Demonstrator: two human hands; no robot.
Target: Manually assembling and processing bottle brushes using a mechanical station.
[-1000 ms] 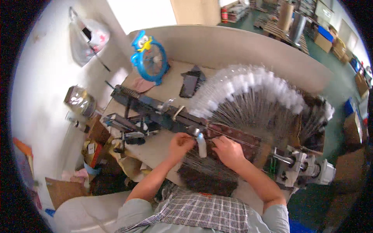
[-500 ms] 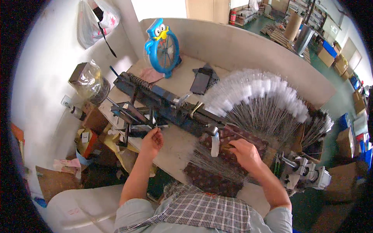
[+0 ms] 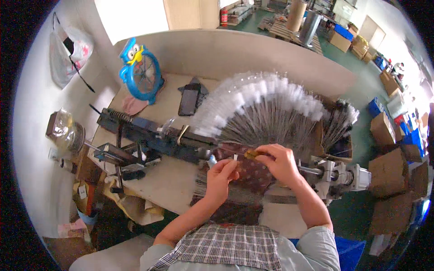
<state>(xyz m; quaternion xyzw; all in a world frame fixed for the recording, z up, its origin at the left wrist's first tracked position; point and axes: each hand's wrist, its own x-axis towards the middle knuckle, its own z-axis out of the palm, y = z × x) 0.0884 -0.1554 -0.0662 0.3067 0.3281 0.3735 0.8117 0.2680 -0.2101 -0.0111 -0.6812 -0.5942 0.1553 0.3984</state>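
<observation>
My left hand [image 3: 220,179] is closed in a pinch, with a small white strip [image 3: 235,157] standing up from its fingertips. Just to the right, my right hand [image 3: 281,163] pinches a small brass-coloured piece [image 3: 251,154]; its exact kind is hard to make out. Both hands are above a dark, patterned cloth [image 3: 255,176] with thin wires lying on it. Beyond them spreads a fan of thin-wired brushes [image 3: 266,106] with white bristle ends. A long black metal bench device [image 3: 149,135] with a spring runs up to my left hand, which partly hides its near end.
A blue cartoon-bird fan [image 3: 142,74] and a dark phone [image 3: 190,98] stand and lie at the back of the bench. Right of my hands is a metal shaft mechanism [image 3: 334,175]. A box of darker brushes [image 3: 339,131] sits behind it. Cartons [image 3: 391,171] stand on the floor.
My left hand has moved right, away from the metal frame, and is now close beside my right hand. My right hand is raised farther over the cloth. The view has turned right.
</observation>
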